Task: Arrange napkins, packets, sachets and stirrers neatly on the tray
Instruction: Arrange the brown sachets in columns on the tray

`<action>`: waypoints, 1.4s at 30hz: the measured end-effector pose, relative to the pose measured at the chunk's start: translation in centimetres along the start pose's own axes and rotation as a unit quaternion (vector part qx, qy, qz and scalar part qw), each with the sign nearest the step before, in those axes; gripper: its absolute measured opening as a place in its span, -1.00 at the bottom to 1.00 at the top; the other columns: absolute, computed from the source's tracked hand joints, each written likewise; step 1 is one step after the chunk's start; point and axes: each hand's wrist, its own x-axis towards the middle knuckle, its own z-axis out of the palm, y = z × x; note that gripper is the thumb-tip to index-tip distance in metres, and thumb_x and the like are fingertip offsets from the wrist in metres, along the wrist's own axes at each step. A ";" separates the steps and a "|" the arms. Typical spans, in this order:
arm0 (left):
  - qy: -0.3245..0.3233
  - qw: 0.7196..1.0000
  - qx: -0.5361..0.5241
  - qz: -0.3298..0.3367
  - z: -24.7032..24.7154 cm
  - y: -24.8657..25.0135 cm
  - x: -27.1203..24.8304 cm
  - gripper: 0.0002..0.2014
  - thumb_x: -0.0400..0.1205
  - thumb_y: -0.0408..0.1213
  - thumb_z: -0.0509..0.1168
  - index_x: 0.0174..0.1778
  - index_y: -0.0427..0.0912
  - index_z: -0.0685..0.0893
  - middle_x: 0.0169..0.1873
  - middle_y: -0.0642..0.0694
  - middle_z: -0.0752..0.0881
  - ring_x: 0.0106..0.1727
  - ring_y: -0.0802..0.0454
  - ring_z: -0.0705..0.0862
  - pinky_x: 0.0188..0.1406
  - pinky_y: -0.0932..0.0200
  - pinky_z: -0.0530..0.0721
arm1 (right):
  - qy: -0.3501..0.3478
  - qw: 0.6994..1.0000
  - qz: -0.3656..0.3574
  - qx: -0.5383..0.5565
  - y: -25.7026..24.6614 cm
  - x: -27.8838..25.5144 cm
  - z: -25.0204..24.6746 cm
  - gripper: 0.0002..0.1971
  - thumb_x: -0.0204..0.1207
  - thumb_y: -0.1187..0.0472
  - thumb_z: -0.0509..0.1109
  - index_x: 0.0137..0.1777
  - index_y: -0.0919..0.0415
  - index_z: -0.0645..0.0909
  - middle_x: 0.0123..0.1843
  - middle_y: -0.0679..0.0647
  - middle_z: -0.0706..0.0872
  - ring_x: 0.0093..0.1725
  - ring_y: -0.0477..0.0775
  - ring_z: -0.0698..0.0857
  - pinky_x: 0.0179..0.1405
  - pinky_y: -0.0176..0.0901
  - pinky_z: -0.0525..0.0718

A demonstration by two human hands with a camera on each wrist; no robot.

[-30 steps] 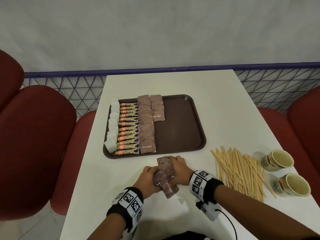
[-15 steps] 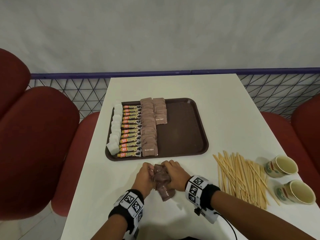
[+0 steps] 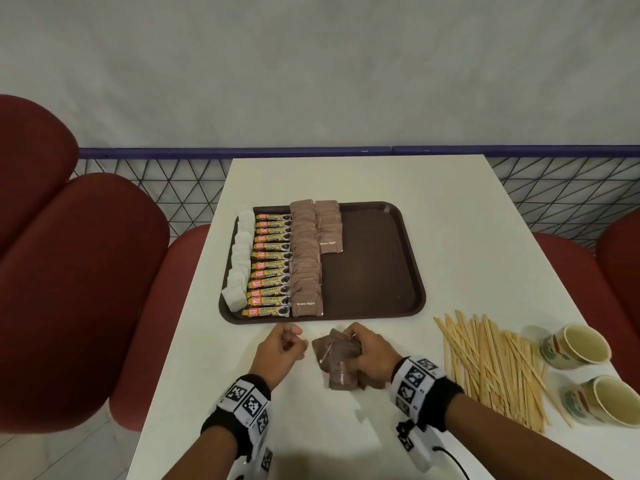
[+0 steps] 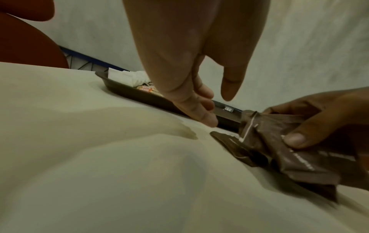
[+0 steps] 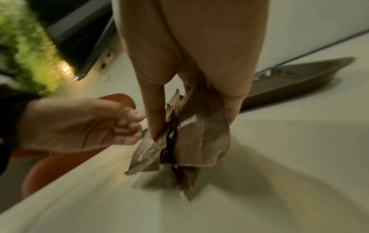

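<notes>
A dark brown tray [image 3: 374,271] holds a column of white napkins [image 3: 239,268], a column of coffee granule sticks [image 3: 270,265] and two columns of brown sugar sachets [image 3: 304,265], the right one short. In front of the tray my right hand [image 3: 363,351] grips a crumpled bundle of brown sugar sachets [image 3: 337,358] that touches the table. In the right wrist view the bundle [image 5: 199,138] hangs below the right hand's fingers [image 5: 153,113]. My left hand [image 3: 289,341] hovers just left of the bundle, its fingers [image 4: 199,100] loosely curled and holding nothing.
Several wooden stirrers [image 3: 491,365] lie in a loose pile at the right of the white table [image 3: 450,237]. Two paper cups [image 3: 576,344] [image 3: 606,400] lie tipped beside them. Red seats [image 3: 69,289] flank the table. The tray's right half is bare.
Both hands held the sachet bundle before. Now the left hand has let go and moved a little left, while the right hand keeps the bundle.
</notes>
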 end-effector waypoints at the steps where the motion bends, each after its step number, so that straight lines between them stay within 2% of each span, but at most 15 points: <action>1: 0.010 1.000 -0.013 -0.004 -0.1 0.0 0.2 -0.90 0.58 -0.37 0.35 -0.08 -0.12 0.57 -0.22 -0.12 0.65 -0.13 -0.12 0.70 0.00 0.11 0.72 | -0.001 0.999 0.009 0.043 0.1 0.1 -0.4 -0.60 0.26 0.40 0.49 -0.13 -0.07 0.42 -0.14 0.05 0.68 -0.13 0.09 0.65 0.03 0.06 0.67; 4: 0.024 0.999 -0.035 -0.018 0.1 0.6 0.8 -0.84 0.63 -0.17 0.31 0.06 -0.13 0.57 -0.04 -0.14 0.67 -0.09 -0.04 0.72 0.09 0.03 0.72 | -0.018 0.987 0.011 0.162 -0.6 0.5 -1.6 -0.56 0.31 0.57 0.46 -0.09 0.05 0.40 -0.17 0.07 0.64 -0.22 -0.03 0.62 -0.13 -0.16 0.65; 7: -0.005 0.996 -0.086 -0.028 1.1 2.0 1.3 -0.75 0.65 -0.10 0.24 0.19 -0.12 0.53 0.13 -0.16 0.64 -0.01 0.01 0.71 0.00 0.11 0.72 | -0.041 0.969 -0.012 0.243 -2.3 1.0 -2.4 -0.58 0.35 0.62 0.40 0.00 0.17 0.37 -0.14 0.05 0.61 -0.19 -0.08 0.61 -0.23 -0.37 0.67; 9: -0.032 0.990 -0.127 -0.047 1.7 3.0 1.6 -0.61 0.64 -0.02 0.22 0.31 -0.14 0.49 0.19 -0.16 0.64 0.07 -0.01 0.70 -0.07 0.16 0.70 | -0.058 0.960 -0.031 0.271 -3.4 1.5 -2.4 -0.59 0.38 0.62 0.38 0.02 0.17 0.36 -0.14 0.06 0.60 -0.18 -0.08 0.62 -0.23 -0.40 0.68; 13: -0.118 0.948 -0.269 -0.125 1.9 4.5 1.3 -0.38 0.61 0.19 0.11 0.31 -0.29 0.60 -0.05 -0.31 0.76 -0.18 -0.10 0.79 -0.30 0.09 0.74 | -0.071 0.949 -0.050 0.302 -5.0 2.8 -2.0 -0.58 0.41 0.62 0.36 0.04 0.16 0.32 -0.16 0.08 0.61 -0.24 -0.09 0.65 -0.27 -0.33 0.71; 16: -0.174 0.930 -0.287 -0.153 1.6 4.6 0.8 -0.36 0.65 0.25 -0.03 0.24 -0.22 0.66 -0.08 -0.34 0.77 -0.16 -0.17 0.78 -0.02 -0.24 0.72 | -0.070 0.954 -0.061 0.284 -5.2 3.4 -1.5 -0.56 0.44 0.58 0.36 0.12 0.20 0.26 -0.14 0.06 0.61 -0.27 -0.14 0.66 -0.25 -0.33 0.71; 18: -0.180 0.926 -0.293 -0.157 1.2 4.4 0.8 -0.41 0.66 0.21 -0.02 0.23 -0.20 0.64 -0.07 -0.33 0.79 -0.15 -0.19 0.78 0.02 -0.31 0.66 | -0.071 0.962 -0.080 0.249 -5.0 3.5 -1.2 -0.58 0.46 0.52 0.37 0.16 0.22 0.24 -0.07 0.05 0.59 -0.15 -0.11 0.63 -0.12 -0.31 0.67; 22: -0.177 0.916 -0.318 -0.170 0.8 4.5 0.8 -0.53 0.68 0.09 0.07 0.30 -0.19 0.57 0.09 -0.34 0.76 -0.08 -0.32 0.79 -0.20 -0.17 0.78 | -0.054 0.975 -0.116 0.182 -4.5 3.3 -0.8 -0.60 0.48 0.36 0.42 0.23 0.21 0.33 0.15 0.10 0.55 0.14 0.00 0.58 0.17 -0.19 0.60; 25: -0.161 0.913 -0.335 -0.166 0.9 4.4 0.9 -0.57 0.70 0.02 0.09 0.32 -0.21 0.56 0.13 -0.35 0.74 -0.08 -0.32 0.79 -0.33 -0.07 0.80 | -0.011 0.977 -0.130 0.168 -4.4 3.1 -0.8 -0.54 0.46 0.36 0.44 0.34 0.29 0.43 0.25 0.17 0.51 0.18 -0.04 0.55 0.09 -0.44 0.57; 27: -0.155 0.913 -0.342 -0.160 0.9 4.4 0.9 -0.58 0.69 0.00 0.10 0.31 -0.21 0.57 0.14 -0.33 0.74 -0.07 -0.29 0.78 -0.36 -0.05 0.80 | 0.022 0.982 -0.140 0.123 -4.2 3.1 -0.7 -0.52 0.46 0.30 0.46 0.38 0.22 0.46 0.25 0.11 0.44 0.21 -0.04 0.49 0.06 -0.52 0.51; 30: -0.143 0.918 -0.337 -0.153 0.7 4.2 1.1 -0.63 0.68 -0.04 0.15 0.31 -0.16 0.57 0.16 -0.34 0.72 0.03 -0.32 0.76 -0.35 -0.06 0.78 | 0.071 0.985 -0.140 0.077 -3.9 3.0 -0.8 -0.52 0.45 0.24 0.48 0.34 0.15 0.44 0.04 -0.01 0.45 -0.02 -0.11 0.46 -0.08 -0.53 0.43; 33: -0.112 0.934 -0.308 -0.143 0.4 3.8 1.2 -0.65 0.66 -0.13 0.23 0.31 -0.21 0.57 0.10 -0.37 0.75 -0.05 -0.32 0.78 -0.39 -0.05 0.77 | 0.054 0.988 -0.091 0.113 -3.8 2.9 -1.1 -0.64 0.46 0.22 0.47 0.13 0.16 0.36 -0.20 -0.04 0.51 -0.27 -0.17 0.50 -0.24 -0.39 0.50; 36: -0.079 0.946 -0.294 -0.116 0.2 3.6 1.2 -0.69 0.65 -0.21 0.25 0.28 -0.26 0.59 0.03 -0.38 0.77 -0.12 -0.29 0.80 -0.33 -0.09 0.78 | 0.038 0.990 -0.062 0.124 -3.5 2.8 -0.9 -0.71 0.47 0.08 0.45 -0.02 0.11 0.37 -0.26 -0.05 0.52 -0.32 -0.13 0.53 -0.36 -0.35 0.49; 39: -0.048 0.952 -0.288 -0.092 0.0 3.6 1.4 -0.71 0.65 -0.25 0.25 0.25 -0.27 0.59 0.01 -0.36 0.77 -0.12 -0.26 0.80 -0.23 -0.17 0.78 | 0.006 0.991 -0.041 0.130 -3.6 2.4 -0.6 -0.64 0.42 -0.09 0.46 -0.08 0.08 0.36 -0.27 -0.04 0.57 -0.40 -0.12 0.56 -0.51 -0.36 0.49; 42: -0.037 0.955 -0.283 -0.079 0.2 3.7 1.3 -0.74 0.65 -0.26 0.25 0.22 -0.25 0.59 -0.07 -0.30 0.80 -0.16 -0.20 0.81 -0.29 -0.11 0.77 | -0.026 0.990 -0.032 0.131 -3.6 2.2 -0.2 -0.59 0.37 -0.05 0.52 -0.07 0.12 0.36 -0.32 -0.04 0.62 -0.49 -0.11 0.59 -0.58 -0.33 0.52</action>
